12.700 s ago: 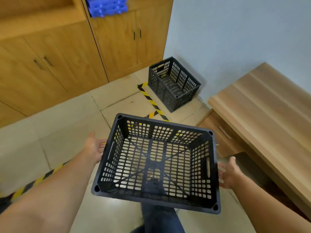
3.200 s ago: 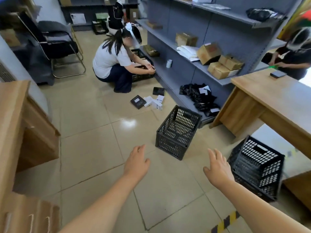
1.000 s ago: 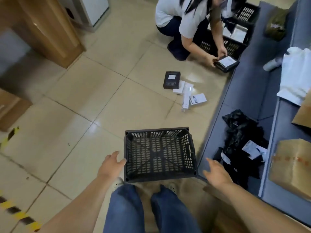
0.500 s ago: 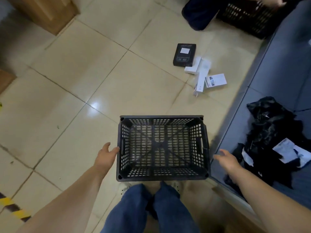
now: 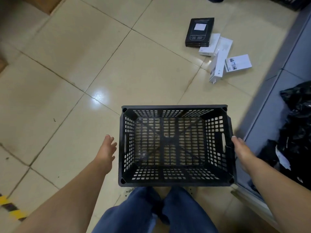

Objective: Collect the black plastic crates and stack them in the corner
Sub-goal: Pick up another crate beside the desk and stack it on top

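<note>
The left hand [image 5: 106, 151] reaches forward with its fingers straight and relaxed, holding nothing, just beside the left short wall of the crate [image 5: 175, 146] but apart from it, a strip of floor [image 5: 67, 64] showing between fingertips and plastic. The crate sits upright and empty on the tiles, directly ahead of the person's knees, its long axis running across the view from one hand to the other, so each short end with its handle slot faces a hand. The left slot [image 5: 125, 143] lies just to the right of the left hand's fingers; the right slot [image 5: 223, 142] lies just to the left of the right hand. The right hand [image 5: 241, 151] is also flat-fingered and grips nothing, but it lies against the outer face of the right wall, touching or all but touching it, so it appears the nearer of the two. The lift likely depends on the left hand closing that small sideways gap, then both sets of fingers hooking into the slots. A low grey shelf [image 5: 272, 91] stands close on the right, leaving that hand little room.
</note>
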A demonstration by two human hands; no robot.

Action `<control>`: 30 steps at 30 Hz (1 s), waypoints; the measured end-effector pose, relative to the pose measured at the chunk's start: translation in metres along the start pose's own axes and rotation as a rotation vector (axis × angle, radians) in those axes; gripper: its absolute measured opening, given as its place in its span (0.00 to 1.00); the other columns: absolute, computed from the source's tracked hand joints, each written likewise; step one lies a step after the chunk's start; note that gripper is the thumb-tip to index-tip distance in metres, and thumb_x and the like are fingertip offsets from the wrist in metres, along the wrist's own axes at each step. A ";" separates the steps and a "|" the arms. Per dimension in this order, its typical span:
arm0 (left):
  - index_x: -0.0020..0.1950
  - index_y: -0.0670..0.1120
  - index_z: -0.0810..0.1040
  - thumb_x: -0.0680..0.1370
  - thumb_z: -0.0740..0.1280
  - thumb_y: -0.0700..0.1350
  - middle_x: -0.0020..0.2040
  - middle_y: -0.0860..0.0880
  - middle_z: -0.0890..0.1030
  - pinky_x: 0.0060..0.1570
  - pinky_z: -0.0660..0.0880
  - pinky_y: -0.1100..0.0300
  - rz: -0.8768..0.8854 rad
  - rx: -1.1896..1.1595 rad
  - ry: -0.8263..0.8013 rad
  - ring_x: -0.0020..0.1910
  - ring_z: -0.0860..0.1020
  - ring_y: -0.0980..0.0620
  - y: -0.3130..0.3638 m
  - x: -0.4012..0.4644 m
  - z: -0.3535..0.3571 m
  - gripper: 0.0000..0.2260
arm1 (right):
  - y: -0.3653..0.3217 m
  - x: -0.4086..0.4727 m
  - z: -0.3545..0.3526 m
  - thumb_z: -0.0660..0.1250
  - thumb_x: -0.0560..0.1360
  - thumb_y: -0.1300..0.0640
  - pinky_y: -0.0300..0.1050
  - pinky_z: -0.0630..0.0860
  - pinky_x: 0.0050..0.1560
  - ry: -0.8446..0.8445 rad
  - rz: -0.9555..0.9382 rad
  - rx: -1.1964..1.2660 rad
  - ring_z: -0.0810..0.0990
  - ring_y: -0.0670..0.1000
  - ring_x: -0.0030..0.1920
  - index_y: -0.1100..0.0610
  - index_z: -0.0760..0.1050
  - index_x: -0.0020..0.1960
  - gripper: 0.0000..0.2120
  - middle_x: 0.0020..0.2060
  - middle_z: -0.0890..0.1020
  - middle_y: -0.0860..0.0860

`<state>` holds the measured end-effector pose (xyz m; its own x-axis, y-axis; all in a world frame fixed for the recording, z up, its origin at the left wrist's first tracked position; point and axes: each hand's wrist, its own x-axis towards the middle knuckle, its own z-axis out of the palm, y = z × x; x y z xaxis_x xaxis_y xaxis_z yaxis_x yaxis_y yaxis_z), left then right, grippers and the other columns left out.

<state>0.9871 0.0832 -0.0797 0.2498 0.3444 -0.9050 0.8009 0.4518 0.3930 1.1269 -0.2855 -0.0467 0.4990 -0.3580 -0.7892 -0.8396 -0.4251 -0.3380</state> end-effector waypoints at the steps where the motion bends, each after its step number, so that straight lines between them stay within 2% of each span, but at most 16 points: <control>1: 0.76 0.49 0.58 0.80 0.44 0.62 0.76 0.45 0.62 0.73 0.52 0.48 -0.008 -0.038 -0.022 0.75 0.60 0.47 -0.001 0.005 -0.001 0.28 | 0.000 0.001 0.003 0.50 0.82 0.48 0.50 0.65 0.60 -0.014 0.013 0.076 0.70 0.57 0.62 0.59 0.63 0.71 0.23 0.68 0.70 0.58; 3: 0.76 0.49 0.59 0.80 0.44 0.63 0.74 0.44 0.65 0.73 0.53 0.45 -0.019 -0.123 -0.054 0.73 0.63 0.46 -0.003 0.014 -0.002 0.29 | -0.004 -0.001 0.005 0.48 0.82 0.46 0.47 0.66 0.53 -0.075 0.058 0.189 0.72 0.54 0.53 0.59 0.68 0.68 0.24 0.62 0.74 0.57; 4: 0.75 0.49 0.60 0.80 0.44 0.63 0.74 0.44 0.66 0.73 0.54 0.44 -0.023 -0.158 -0.061 0.72 0.64 0.46 -0.004 0.016 -0.002 0.29 | -0.003 0.001 0.006 0.47 0.81 0.44 0.48 0.67 0.51 -0.094 0.079 0.216 0.74 0.56 0.51 0.59 0.69 0.67 0.25 0.63 0.74 0.58; 7: 0.74 0.48 0.62 0.79 0.43 0.64 0.71 0.42 0.69 0.72 0.58 0.44 -0.028 -0.252 -0.058 0.70 0.67 0.44 -0.006 0.020 -0.003 0.30 | -0.007 0.000 0.007 0.44 0.81 0.43 0.54 0.66 0.61 -0.076 0.085 0.271 0.70 0.61 0.65 0.59 0.63 0.72 0.28 0.70 0.69 0.61; 8: 0.74 0.48 0.63 0.79 0.43 0.64 0.70 0.42 0.70 0.71 0.59 0.44 -0.027 -0.277 -0.058 0.69 0.68 0.44 -0.005 0.019 -0.004 0.31 | -0.008 -0.001 0.007 0.43 0.82 0.44 0.54 0.64 0.64 -0.075 0.082 0.277 0.69 0.60 0.65 0.60 0.61 0.73 0.28 0.71 0.67 0.61; 11: 0.73 0.49 0.65 0.78 0.44 0.66 0.69 0.42 0.71 0.71 0.59 0.43 -0.036 -0.275 -0.071 0.69 0.68 0.44 -0.004 0.018 -0.007 0.31 | -0.011 -0.008 0.005 0.43 0.81 0.41 0.54 0.63 0.61 -0.102 0.080 0.283 0.73 0.58 0.52 0.60 0.59 0.74 0.30 0.69 0.68 0.62; 14: 0.72 0.48 0.66 0.78 0.46 0.66 0.70 0.41 0.70 0.70 0.59 0.44 -0.050 -0.202 -0.045 0.69 0.68 0.43 -0.003 0.010 -0.012 0.31 | -0.001 -0.012 0.004 0.43 0.80 0.40 0.57 0.61 0.65 -0.081 0.115 0.244 0.70 0.61 0.63 0.61 0.62 0.72 0.32 0.68 0.69 0.62; 15: 0.72 0.48 0.66 0.78 0.47 0.66 0.70 0.41 0.70 0.69 0.60 0.44 -0.054 -0.188 -0.030 0.69 0.68 0.43 -0.003 0.007 -0.015 0.31 | 0.000 -0.017 0.003 0.42 0.80 0.40 0.56 0.61 0.64 -0.081 0.109 0.229 0.70 0.59 0.62 0.61 0.63 0.72 0.32 0.67 0.70 0.62; 16: 0.72 0.47 0.66 0.78 0.47 0.66 0.70 0.41 0.70 0.68 0.61 0.45 -0.056 -0.181 -0.014 0.69 0.68 0.43 -0.002 0.002 -0.018 0.31 | 0.001 -0.020 0.001 0.41 0.81 0.41 0.55 0.62 0.61 -0.082 0.107 0.219 0.72 0.58 0.57 0.62 0.64 0.71 0.31 0.65 0.72 0.62; 18: 0.72 0.47 0.66 0.78 0.47 0.66 0.70 0.41 0.70 0.67 0.61 0.45 -0.069 -0.181 0.014 0.69 0.68 0.42 0.000 -0.009 -0.028 0.31 | -0.002 -0.033 -0.002 0.41 0.81 0.42 0.51 0.65 0.53 -0.079 0.098 0.219 0.72 0.53 0.44 0.64 0.65 0.69 0.32 0.51 0.76 0.59; 20: 0.72 0.47 0.66 0.78 0.48 0.66 0.69 0.41 0.71 0.68 0.61 0.43 -0.085 -0.183 0.031 0.68 0.68 0.42 0.003 -0.023 -0.040 0.31 | -0.006 -0.047 -0.007 0.41 0.81 0.41 0.49 0.64 0.50 -0.052 0.100 0.223 0.71 0.51 0.40 0.66 0.66 0.68 0.33 0.43 0.75 0.56; 22: 0.71 0.47 0.67 0.78 0.48 0.66 0.68 0.41 0.72 0.67 0.63 0.43 -0.092 -0.180 0.052 0.67 0.70 0.42 0.009 -0.041 -0.052 0.31 | -0.010 -0.061 -0.012 0.41 0.81 0.41 0.50 0.63 0.52 -0.043 0.098 0.222 0.72 0.52 0.41 0.66 0.66 0.69 0.34 0.49 0.75 0.57; 24: 0.70 0.47 0.68 0.78 0.48 0.66 0.67 0.41 0.73 0.64 0.64 0.45 -0.088 -0.160 0.070 0.65 0.70 0.42 0.016 -0.063 -0.065 0.30 | -0.020 -0.083 -0.018 0.41 0.81 0.42 0.49 0.63 0.54 -0.052 0.096 0.226 0.72 0.55 0.49 0.67 0.65 0.69 0.34 0.53 0.73 0.58; 26: 0.69 0.47 0.69 0.78 0.49 0.66 0.66 0.41 0.73 0.63 0.65 0.45 -0.090 -0.153 0.081 0.64 0.71 0.43 0.023 -0.086 -0.079 0.30 | -0.031 -0.107 -0.022 0.41 0.81 0.42 0.49 0.64 0.55 -0.055 0.098 0.220 0.70 0.55 0.53 0.67 0.65 0.69 0.33 0.53 0.73 0.58; 28: 0.69 0.46 0.69 0.77 0.49 0.66 0.65 0.42 0.73 0.64 0.65 0.44 -0.095 -0.174 0.092 0.65 0.71 0.42 0.031 -0.111 -0.094 0.31 | -0.042 -0.133 -0.026 0.41 0.81 0.42 0.53 0.65 0.62 -0.040 0.086 0.209 0.70 0.56 0.56 0.66 0.65 0.69 0.33 0.53 0.75 0.59; 30: 0.68 0.45 0.70 0.77 0.49 0.66 0.65 0.42 0.74 0.60 0.66 0.45 -0.100 -0.215 0.112 0.64 0.71 0.43 0.041 -0.136 -0.111 0.31 | -0.053 -0.155 -0.029 0.41 0.81 0.41 0.55 0.63 0.66 -0.042 0.076 0.213 0.71 0.58 0.59 0.66 0.65 0.69 0.34 0.57 0.76 0.60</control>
<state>0.9251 0.1462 0.0777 0.1043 0.3727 -0.9221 0.6814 0.6485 0.3393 1.0999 -0.2313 0.1083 0.4267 -0.3458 -0.8356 -0.9031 -0.2119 -0.3735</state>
